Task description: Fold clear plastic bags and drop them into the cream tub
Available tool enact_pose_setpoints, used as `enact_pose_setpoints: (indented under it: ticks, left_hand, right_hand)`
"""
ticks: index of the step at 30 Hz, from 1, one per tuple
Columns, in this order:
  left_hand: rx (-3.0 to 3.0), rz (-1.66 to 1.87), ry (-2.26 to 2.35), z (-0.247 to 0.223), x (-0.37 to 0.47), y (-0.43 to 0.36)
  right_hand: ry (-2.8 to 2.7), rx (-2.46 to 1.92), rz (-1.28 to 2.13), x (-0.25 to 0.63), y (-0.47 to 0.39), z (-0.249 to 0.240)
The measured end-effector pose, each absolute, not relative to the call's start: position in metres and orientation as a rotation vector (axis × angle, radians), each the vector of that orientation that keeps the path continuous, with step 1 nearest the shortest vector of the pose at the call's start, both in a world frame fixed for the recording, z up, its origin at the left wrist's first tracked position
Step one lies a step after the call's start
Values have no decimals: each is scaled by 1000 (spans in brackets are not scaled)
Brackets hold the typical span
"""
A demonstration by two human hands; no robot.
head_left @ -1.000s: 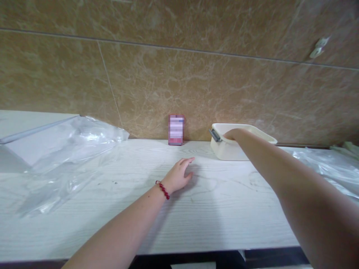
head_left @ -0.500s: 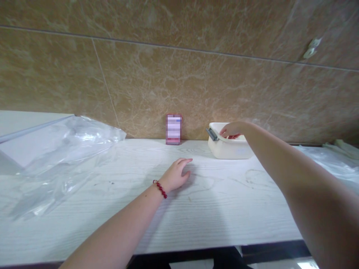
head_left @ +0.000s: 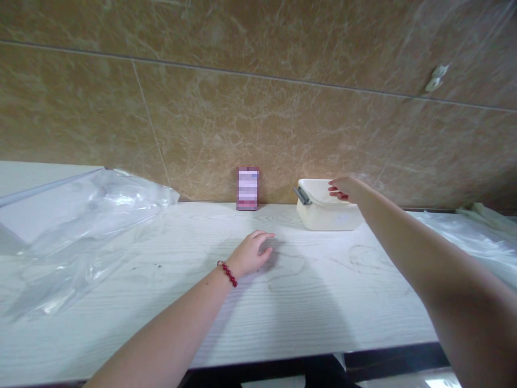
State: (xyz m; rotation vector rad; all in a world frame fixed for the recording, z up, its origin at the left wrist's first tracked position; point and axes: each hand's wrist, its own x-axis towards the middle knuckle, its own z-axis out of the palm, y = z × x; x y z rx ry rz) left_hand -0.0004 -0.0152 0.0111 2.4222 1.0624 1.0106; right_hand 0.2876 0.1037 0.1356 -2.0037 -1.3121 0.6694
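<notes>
White wood-grain counter (head_left: 307, 302) running along a tan marble-look tiled wall (head_left: 258, 108). Crumpled clear plastic sheet (head_left: 92, 215) at far left, more plastic (head_left: 476, 242) at far right. Small pink-and-white box (head_left: 247, 188) upright against wall. Cream rectangular tub (head_left: 323, 210) with grey clip on its left end, just right of box, near wall.

Left hand (head_left: 251, 252) palm-down on counter, fingers loosely curled and slightly apart, red bead bracelet (head_left: 227, 273) on wrist. Right hand (head_left: 346, 187) over tub's far rim, fingers bent; something small and red at fingertips, too small to tell whether pinched.

Compared with half a second ago: right hand shifted rightward, away from grey clip; left hand unchanged; tub in same place
</notes>
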Motion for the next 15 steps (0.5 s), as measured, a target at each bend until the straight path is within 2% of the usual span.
enact_pose_setpoints:
  ticks: [3, 7, 13, 15]
  left_hand:
    - [2431, 1002, 1055, 12, 0, -15]
    - [2440, 970, 1056, 13, -1, -16]
    - [2452, 976, 1058, 13, -3, -15]
    - [2468, 974, 1059, 13, -3, -15]
  right_hand:
    - [-1373, -2181, 667, 292, 95, 140]
    - [-1816, -2395, 565, 298, 91, 139]
    - [-2026, -2454, 276, 307, 102, 139]
    - [-2020, -2345, 235, 310, 103, 144]
